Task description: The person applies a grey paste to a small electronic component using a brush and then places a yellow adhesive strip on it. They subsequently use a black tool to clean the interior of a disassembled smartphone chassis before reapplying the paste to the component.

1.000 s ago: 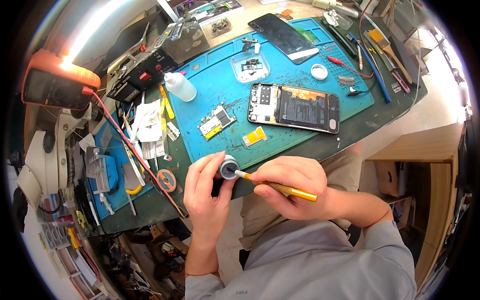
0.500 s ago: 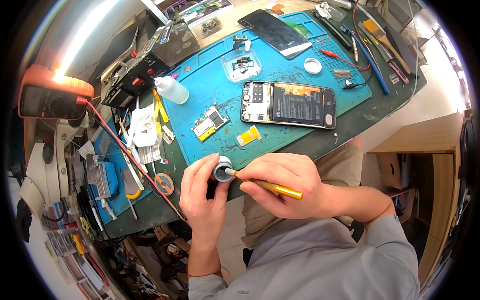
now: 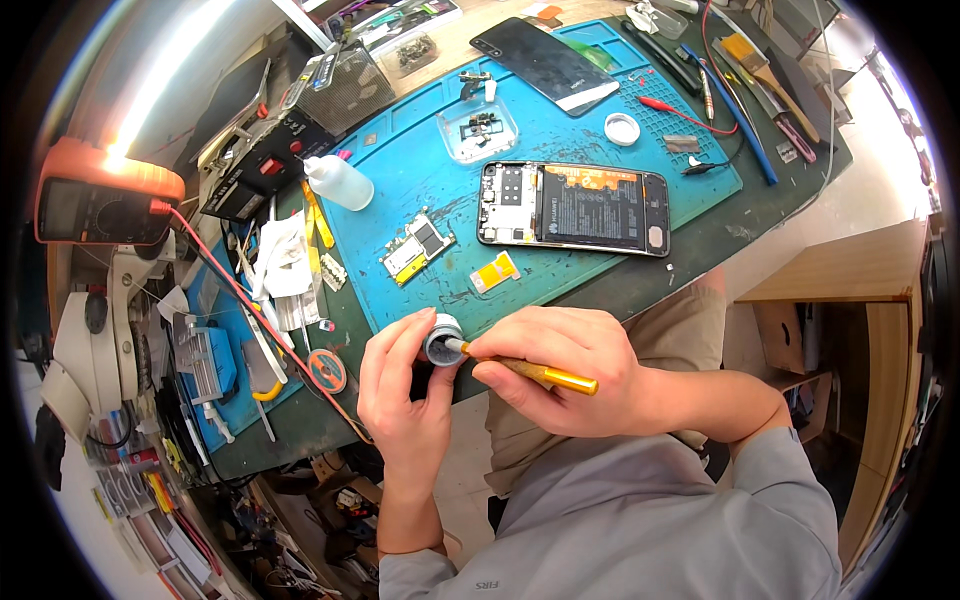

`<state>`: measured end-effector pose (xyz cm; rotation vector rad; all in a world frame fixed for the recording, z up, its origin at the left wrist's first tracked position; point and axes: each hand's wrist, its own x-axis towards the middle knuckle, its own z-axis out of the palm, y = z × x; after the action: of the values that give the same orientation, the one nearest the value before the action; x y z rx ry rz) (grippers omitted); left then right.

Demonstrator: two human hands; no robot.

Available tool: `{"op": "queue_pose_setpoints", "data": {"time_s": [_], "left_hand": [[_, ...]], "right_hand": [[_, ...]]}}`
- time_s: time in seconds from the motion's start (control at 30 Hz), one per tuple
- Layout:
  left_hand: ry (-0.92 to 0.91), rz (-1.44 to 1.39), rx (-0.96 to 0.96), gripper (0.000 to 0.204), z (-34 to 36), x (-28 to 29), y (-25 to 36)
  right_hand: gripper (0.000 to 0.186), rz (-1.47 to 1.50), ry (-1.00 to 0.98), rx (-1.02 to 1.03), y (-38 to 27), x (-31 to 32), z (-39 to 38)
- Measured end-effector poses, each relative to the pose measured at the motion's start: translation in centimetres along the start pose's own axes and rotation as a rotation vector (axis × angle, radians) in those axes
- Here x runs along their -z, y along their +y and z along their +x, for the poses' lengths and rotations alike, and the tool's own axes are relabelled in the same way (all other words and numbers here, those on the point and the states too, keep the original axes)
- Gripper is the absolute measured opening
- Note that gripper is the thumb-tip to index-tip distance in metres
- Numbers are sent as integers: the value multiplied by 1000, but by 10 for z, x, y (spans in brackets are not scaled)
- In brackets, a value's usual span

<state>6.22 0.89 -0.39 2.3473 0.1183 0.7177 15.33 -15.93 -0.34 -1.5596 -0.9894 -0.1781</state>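
Observation:
My left hand is closed around a small round jar at the near edge of the bench mat, its mouth tipped toward me. Dark grey stuff shows inside the jar. A slim gold-handled tool, perhaps a craft knife, is pinched in my right hand; its silver tip reaches into the jar's mouth, and the end of the tip is hidden. Beyond my hands lie a small circuit board, a yellow-and-white part and an opened phone with its battery showing.
On the blue mat are a white round lid, a clear tray of small parts, a phone back cover and a white squeeze bottle. An orange multimeter stands left. Brushes and tweezers lie at far right.
The tool's tip has shifted slightly within the jar, with my right hand moving a little left. The whole view has shifted slightly; both hands keep their holds.

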Motion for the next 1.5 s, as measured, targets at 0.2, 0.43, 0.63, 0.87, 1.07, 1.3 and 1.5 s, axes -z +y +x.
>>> {"op": "queue_pose_setpoints", "data": {"time_s": [0.2, 0.43, 0.63, 0.87, 1.07, 1.3, 1.5], "left_hand": [[-2, -5, 3, 47, 0, 0, 0], [-14, -16, 24, 47, 0, 1, 0], [-16, -9, 30, 48, 0, 2, 1], [-10, -25, 97, 45, -1, 1, 1], [-1, 21, 83, 47, 0, 0, 2], [8, 6, 105, 49, 0, -1, 4], [18, -3, 119, 50, 3, -1, 8]], "right_hand": [[16, 55, -25, -46, -1, 1, 0], [15, 139, -5, -137, 1, 1, -3], [13, 196, 13, -205, 0, 0, -3], [10, 369, 10, -407, -4, 3, -2], [16, 352, -56, -392, -2, 11, -1], [19, 616, 80, -553, -4, 10, -6], [26, 813, 95, -753, -5, 27, 6]]}}
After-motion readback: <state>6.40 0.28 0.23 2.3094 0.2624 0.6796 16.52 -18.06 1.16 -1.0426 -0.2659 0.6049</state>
